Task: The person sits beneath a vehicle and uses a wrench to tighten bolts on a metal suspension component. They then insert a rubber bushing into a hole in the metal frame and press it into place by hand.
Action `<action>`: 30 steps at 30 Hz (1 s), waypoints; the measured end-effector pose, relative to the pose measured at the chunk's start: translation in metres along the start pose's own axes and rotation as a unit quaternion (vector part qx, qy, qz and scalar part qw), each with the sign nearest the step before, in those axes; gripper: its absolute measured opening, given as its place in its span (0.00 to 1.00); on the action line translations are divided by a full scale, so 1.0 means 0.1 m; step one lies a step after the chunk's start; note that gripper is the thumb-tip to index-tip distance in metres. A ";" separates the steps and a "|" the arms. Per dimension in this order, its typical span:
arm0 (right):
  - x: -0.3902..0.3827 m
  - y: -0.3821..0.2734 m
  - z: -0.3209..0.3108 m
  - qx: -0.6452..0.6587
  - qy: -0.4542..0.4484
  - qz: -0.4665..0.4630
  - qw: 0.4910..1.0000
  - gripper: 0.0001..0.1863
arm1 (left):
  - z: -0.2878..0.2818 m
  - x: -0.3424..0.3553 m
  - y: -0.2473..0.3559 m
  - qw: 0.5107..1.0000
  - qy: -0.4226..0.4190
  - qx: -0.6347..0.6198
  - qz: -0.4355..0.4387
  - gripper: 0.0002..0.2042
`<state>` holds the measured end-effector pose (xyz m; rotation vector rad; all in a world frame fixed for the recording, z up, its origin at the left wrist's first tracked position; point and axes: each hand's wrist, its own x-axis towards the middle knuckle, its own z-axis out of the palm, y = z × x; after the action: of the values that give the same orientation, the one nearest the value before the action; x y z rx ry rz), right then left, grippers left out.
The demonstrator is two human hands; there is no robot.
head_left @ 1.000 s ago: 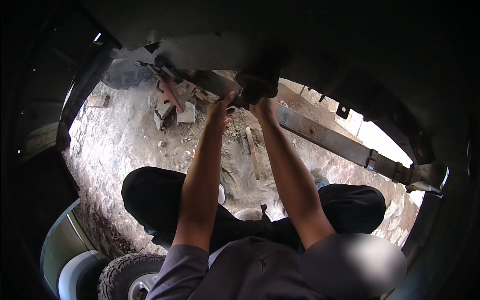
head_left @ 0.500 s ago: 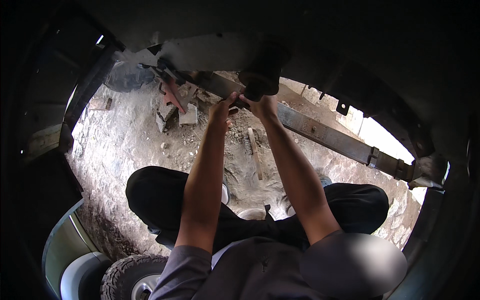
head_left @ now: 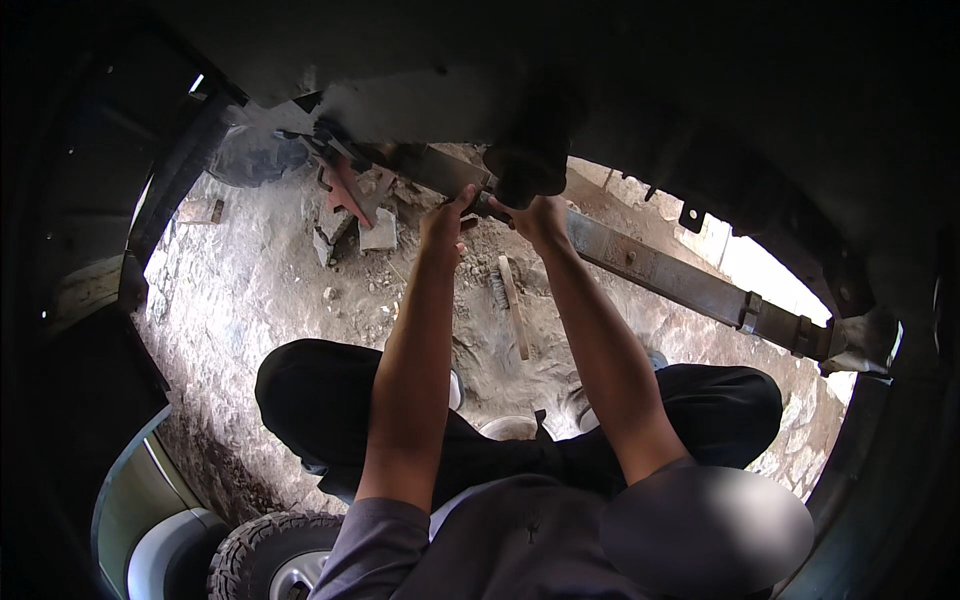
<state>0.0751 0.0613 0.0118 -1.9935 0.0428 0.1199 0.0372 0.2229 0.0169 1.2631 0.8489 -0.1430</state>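
Observation:
My left hand [head_left: 447, 222] is closed around the lower edge of a long metal leaf spring [head_left: 655, 272], thumb up against its face and fingers curled beneath. Just right of it, my right hand [head_left: 543, 220] also grips the spring, its thumb pointing left toward the other hand. Directly above the right hand hangs a dark rounded block [head_left: 530, 172], probably a bump stop. Shadow hides what lies between the thumbs. On the ground below the hands lies a wire brush [head_left: 514, 308] with a wooden handle.
A red metal stand [head_left: 347, 192] and a pale broken block [head_left: 379, 231] are at far left. Dark vehicle bodywork arches overhead and down both sides. A knobbly tyre [head_left: 262, 555] sits at lower left. Clamps [head_left: 750, 312] band the spring at right, above rough, dusty ground.
My right hand has shifted slightly right and down along the spring. My left hand keeps nearly the same place. The whole view has moved a little.

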 end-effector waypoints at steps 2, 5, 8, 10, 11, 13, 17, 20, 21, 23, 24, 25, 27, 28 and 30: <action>0.00 0.02 0.02 0.038 -0.005 -0.002 0.999 0.18 | -0.03 0.01 0.00 1.000 0.010 0.009 -0.006 0.25; 0.10 0.10 0.05 0.074 0.003 -0.011 0.997 0.19 | 0.04 0.06 0.01 1.000 0.000 0.008 -0.004 0.25; 0.18 0.21 0.11 0.066 0.034 -0.052 0.996 0.18 | 0.07 0.05 -0.04 1.000 -0.017 0.012 -0.016 0.25; 0.12 0.14 0.13 0.043 0.034 -0.063 0.996 0.18 | 0.01 0.07 -0.02 1.000 -0.007 0.014 -0.008 0.25; 0.04 0.04 0.11 0.020 0.034 -0.066 0.997 0.17 | -0.04 0.07 -0.01 1.000 -0.001 0.011 0.001 0.25; -0.06 -0.01 -0.03 -0.032 0.042 -0.068 0.996 0.17 | -0.03 0.03 -0.03 1.000 0.001 0.005 0.018 0.25; 0.03 0.03 -0.06 0.028 0.024 0.015 0.999 0.17 | 0.13 -0.04 0.04 0.999 0.021 0.027 -0.012 0.24; -0.03 -0.28 0.04 0.007 0.014 0.062 0.998 0.18 | -0.03 0.04 -0.01 0.999 -0.012 -0.025 -0.026 0.20; 0.04 -0.25 0.06 -0.013 0.021 0.055 0.998 0.18 | 0.00 0.06 0.00 0.999 -0.010 -0.028 -0.032 0.20; 0.09 -0.14 0.03 -0.028 0.043 0.027 0.998 0.19 | 0.07 0.04 -0.02 0.999 -0.033 -0.018 -0.036 0.20; 0.06 -0.13 0.04 -0.021 0.053 0.003 0.998 0.19 | 0.06 0.05 0.01 0.999 -0.039 -0.016 -0.035 0.20; 0.04 -0.13 0.03 -0.013 0.063 -0.022 0.998 0.19 | 0.05 0.05 0.02 0.999 -0.026 -0.017 -0.033 0.20; 0.02 -0.12 -0.04 -0.031 0.021 0.004 0.999 0.19 | 0.03 0.03 0.01 0.999 -0.001 -0.019 -0.032 0.19; 0.01 -0.13 -0.07 -0.041 -0.002 0.018 0.999 0.19 | 0.02 0.03 0.00 0.999 0.003 -0.021 -0.031 0.19; 0.04 -0.11 -0.04 -0.045 0.018 -0.008 0.999 0.20 | 0.03 0.01 0.00 0.999 0.009 -0.021 -0.030 0.18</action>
<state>0.0800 0.0623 0.0225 -2.0858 0.0456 0.0763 0.0393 0.2208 0.0162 1.2027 0.9006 -0.1612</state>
